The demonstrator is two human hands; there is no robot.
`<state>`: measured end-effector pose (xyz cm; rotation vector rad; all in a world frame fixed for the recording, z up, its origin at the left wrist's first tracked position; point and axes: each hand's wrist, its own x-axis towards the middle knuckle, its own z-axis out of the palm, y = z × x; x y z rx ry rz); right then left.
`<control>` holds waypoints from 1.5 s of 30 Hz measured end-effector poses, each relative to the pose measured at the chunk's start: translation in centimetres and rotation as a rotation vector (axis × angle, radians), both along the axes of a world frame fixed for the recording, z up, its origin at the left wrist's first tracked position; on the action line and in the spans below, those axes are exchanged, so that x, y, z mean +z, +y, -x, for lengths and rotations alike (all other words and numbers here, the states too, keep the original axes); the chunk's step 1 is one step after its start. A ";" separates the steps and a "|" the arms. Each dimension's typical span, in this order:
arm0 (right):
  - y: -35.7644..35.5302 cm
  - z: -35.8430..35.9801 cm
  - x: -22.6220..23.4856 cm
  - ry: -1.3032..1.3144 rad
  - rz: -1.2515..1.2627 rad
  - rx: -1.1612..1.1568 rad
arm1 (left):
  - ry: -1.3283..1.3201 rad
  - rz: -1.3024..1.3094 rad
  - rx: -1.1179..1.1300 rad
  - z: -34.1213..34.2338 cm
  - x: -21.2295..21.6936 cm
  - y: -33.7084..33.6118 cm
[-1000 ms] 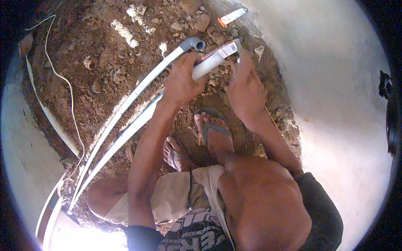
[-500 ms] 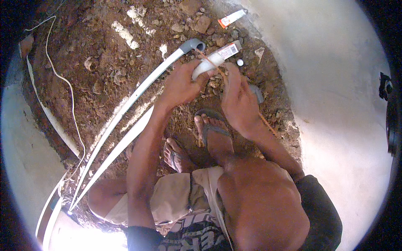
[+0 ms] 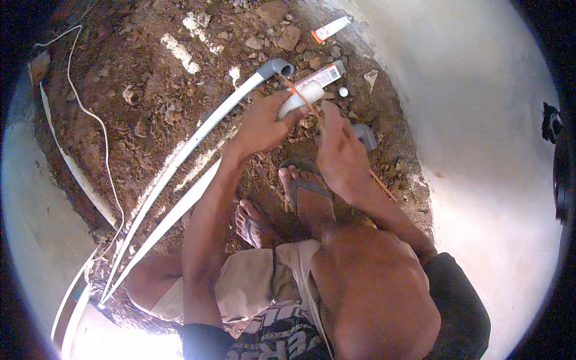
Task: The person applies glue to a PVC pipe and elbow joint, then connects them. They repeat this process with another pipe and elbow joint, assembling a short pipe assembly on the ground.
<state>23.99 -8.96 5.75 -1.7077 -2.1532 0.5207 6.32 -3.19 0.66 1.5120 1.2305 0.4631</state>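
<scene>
Held white pipe (image 3: pixel 291 107), seemingly forward-right lengthwise

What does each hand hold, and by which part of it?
The left hand holds the pipe near its end; the right hand holds the stick around its middle.

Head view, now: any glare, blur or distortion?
Head view: glare burns out a white patch at lower left; head view: fisheye, black rounded corners; head view: right hand looks slightly soft, white pipe in left hand pale, with little surface detail.
</scene>
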 end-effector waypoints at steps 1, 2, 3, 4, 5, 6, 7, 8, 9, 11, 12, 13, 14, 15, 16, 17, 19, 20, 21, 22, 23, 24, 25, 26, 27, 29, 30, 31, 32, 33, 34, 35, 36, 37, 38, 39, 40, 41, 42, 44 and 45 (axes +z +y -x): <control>-0.1 -0.1 -0.1 0.011 -0.018 -0.012 | 0.003 0.010 -0.005 -0.2 -0.2 -0.1; 0.7 -0.2 -0.3 -0.008 0.006 -0.017 | -0.006 0.071 -0.038 0.0 -0.4 0.2; 2.4 0.4 0.3 -0.029 0.038 -0.024 | -0.005 0.034 -0.022 0.2 -0.8 0.0; 3.2 0.7 0.6 -0.050 0.071 -0.031 | -0.003 -0.004 -0.006 0.4 -1.3 -0.2; 1.6 0.6 0.5 -0.036 0.091 -0.021 | 0.000 -0.042 0.010 0.6 -1.7 -0.6; 0.0 0.3 0.5 -0.017 0.086 -0.004 | -0.003 0.035 -0.044 0.6 -1.3 -0.4; -1.0 0.0 0.3 0.000 0.093 0.009 | 0.017 -0.017 -0.016 0.3 -0.9 -0.6; -0.3 -0.3 -0.2 0.033 -0.013 0.030 | 0.037 -0.069 0.012 -0.2 -0.5 -0.8; 0.7 -0.7 -0.8 0.059 -0.117 0.045 | 0.051 -0.120 0.035 -0.6 -0.1 -0.8; 2.4 -1.3 -1.5 0.047 -0.134 -0.022 | 0.098 -0.056 -0.016 -0.7 0.6 -0.8; 3.7 -1.3 -1.3 0.012 -0.064 -0.100 | 0.117 -0.103 -0.027 -0.6 0.5 -1.1; 4.9 -1.0 -0.9 -0.006 -0.012 -0.165 | 0.151 -0.166 -0.024 -0.4 0.6 -0.9; 4.6 -1.1 -0.5 0.035 0.000 -0.210 | 0.165 -0.275 0.056 -0.4 -0.4 -1.3; 4.1 -1.4 -0.1 0.058 -0.008 -0.203 | 0.161 -0.271 0.094 -0.4 -0.1 -1.2; 3.6 -1.8 0.3 0.080 -0.016 -0.195 | 0.157 -0.267 0.132 -0.5 0.3 -1.1; 3.4 -2.0 0.5 0.102 -0.024 -0.187 | 0.152 -0.262 0.170 -0.4 0.6 -1.0; 2.7 -2.4 0.3 0.121 -0.026 -0.200 | 0.190 -0.377 0.175 -0.5 0.4 -1.3; 2.4 -2.5 0.2 0.131 -0.027 -0.207 | 0.225 -0.449 0.174 -0.6 0.0 -1.7; 2.3 -2.4 0.1 0.163 -0.031 -0.196 | 0.263 -0.525 0.171 -0.5 -0.2 -1.9; 2.1 -2.4 0.1 0.195 -0.036 -0.184 | 0.337 -0.558 0.219 -1.0 -0.2 -2.5; 1.9 -2.3 0.1 0.227 -0.040 -0.173 | 0.376 -0.572 0.224 -1.1 -0.3 -2.9; 1.9 -2.3 0.1 0.182 -0.036 -0.181 | 0.408 -0.591 0.230 -1.4 -0.4 -3.0; 1.8 -2.3 -0.2 0.137 -0.032 -0.189 | 0.439 -0.610 0.236 -1.6 -0.4 -3.0; 1.6 -2.3 -0.4 0.091 -0.027 -0.197 | 0.404 -0.568 0.234 -1.6 -0.4 -2.8; 1.3 -2.3 -0.9 0.090 -0.047 -0.173 | 0.372 -0.522 0.231 -1.5 -0.2 -2.7; 0.6 -2.2 -2.1 0.085 -0.087 -0.124 | 0.275 -0.406 0.216 -1.2 0.1 -2.3; 0.4 -2.2 -2.5 0.092 -0.062 -0.099 | 0.210 -0.337 0.206 -1.0 0.2 -1.9; 0.2 -2.1 -2.9 0.098 -0.038 -0.073 | 0.144 -0.267 0.196 -0.7 0.4 -1.5; 0.0 -2.0 -3.1 0.104 -0.013 -0.047 | 0.105 -0.190 0.163 -0.5 0.7 -1.1; -0.3 -1.8 -2.7 0.097 0.024 -0.052 | 0.068 -0.113 0.132 -0.3 1.1 -0.7; -0.9 -1.6 -2.1 0.089 0.062 -0.057 | 0.031 -0.036 0.100 -0.1 1.3 -0.4; -1.2 -1.5 -1.8 0.081 0.099 -0.063 | 0.013 -0.062 0.085 0.0 0.9 -0.3; -1.3 -1.4 -1.9 0.054 0.043 -0.040 | -0.004 -0.089 0.069 0.0 0.3 -0.4; -1.5 -1.4 -2.1 0.026 -0.014 -0.018 | -0.020 -0.116 0.052 0.1 -0.3 -0.5; -1.5 -1.4 -2.3 -0.002 -0.071 0.003 | 0.011 -0.181 0.041 0.2 -1.3 -0.5; -0.9 -1.1 -1.9 -0.001 -0.085 0.004 | 0.043 -0.243 0.030 0.4 -2.5 -0.7; 0.3 -0.8 -1.3 -0.006 -0.098 0.001 | 0.054 -0.237 0.024 0.3 -2.6 -0.8; 0.9 -0.5 -1.0 -0.011 -0.111 -0.001 | 0.066 -0.230 0.018 0.3 -2.7 -0.9; 0.7 -0.6 -1.0 -0.029 -0.088 0.010 | 0.061 -0.165 0.021 0.1 -1.5 -0.5; -0.2 -0.5 -0.9 -0.066 -0.041 0.031 | 0.089 -0.151 0.027 -0.3 -0.9 -0.4; -0.5 -0.5 -0.6 -0.097 -0.009 0.013 | 0.125 -0.198 0.032 -0.4 -0.9 -0.8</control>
